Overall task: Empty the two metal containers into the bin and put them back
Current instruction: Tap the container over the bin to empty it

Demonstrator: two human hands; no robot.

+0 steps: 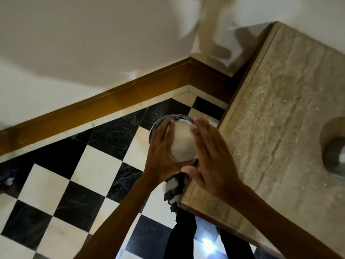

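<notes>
- Floor: black and white chequered tiles fill the left and near part of the view. A brown skirting board runs along the foot of a pale wall on the far side and turns at a corner.
- Bin: only part of a dark, shiny rim shows, on the floor near the corner, just left of the stone tabletop. The hands and the container cover most of it.
- Left hand: fingers spread and pressed against the left side of the container, thumb curled round its near edge. Clamped on the container.
- Metal container: round, held between both hands directly above the bin. The face turned to the camera is pale and blurred; whether that is the base or the contents cannot be told.
- Right hand: fingers held flat and together along the right side of the container, thumb meeting the near edge beside the left thumb. It grips the container too.
- A shoe and dark trouser legs show below the hands, on the floor beside the tabletop's near corner.
- Tabletop: beige veined stone slab with a raised border, filling the right of the view.
- Second round metal item: at the far right edge of the tabletop, cut off by the frame and blurred; well apart from the hands.
</notes>
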